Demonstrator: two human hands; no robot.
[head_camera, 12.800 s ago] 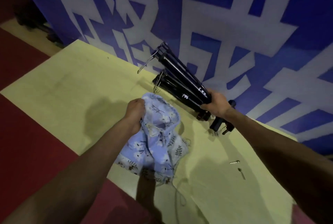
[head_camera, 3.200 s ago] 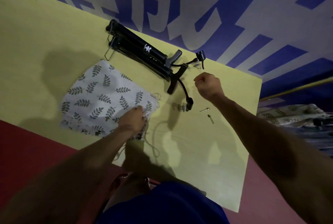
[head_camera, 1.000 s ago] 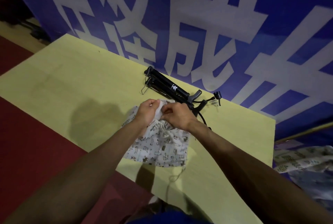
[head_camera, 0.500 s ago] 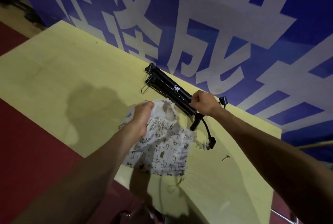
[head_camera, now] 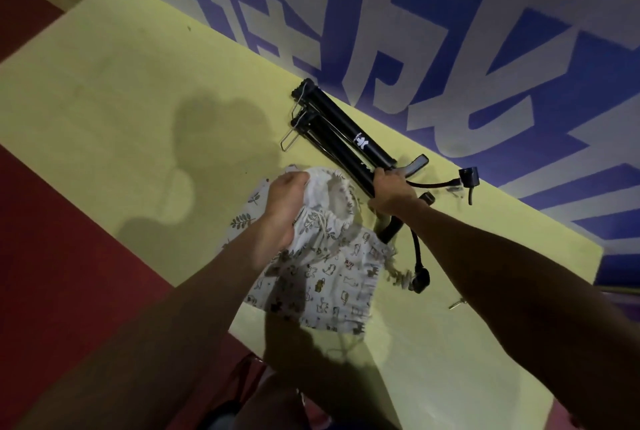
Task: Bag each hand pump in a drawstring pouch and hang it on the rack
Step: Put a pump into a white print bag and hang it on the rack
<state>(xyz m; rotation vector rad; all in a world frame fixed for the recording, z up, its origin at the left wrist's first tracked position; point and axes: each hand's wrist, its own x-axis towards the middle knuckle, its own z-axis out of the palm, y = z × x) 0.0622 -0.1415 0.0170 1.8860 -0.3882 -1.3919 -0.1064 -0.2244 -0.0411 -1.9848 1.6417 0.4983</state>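
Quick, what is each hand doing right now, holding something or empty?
Left hand: closed on the rim of the printed drawstring pouch, holding its mouth open.
Right hand: closed around the handle end of a black hand pump.

Two bare forearms enter from the lower frame edge. The left hand (head_camera: 287, 201) and right hand (head_camera: 391, 192) are uncovered: no gloves, rings, watch or wristbands are visible. No sleeve reaches either forearm within the frame. At lower centre, a dim patch of blue garment shows; its detail cannot be told.
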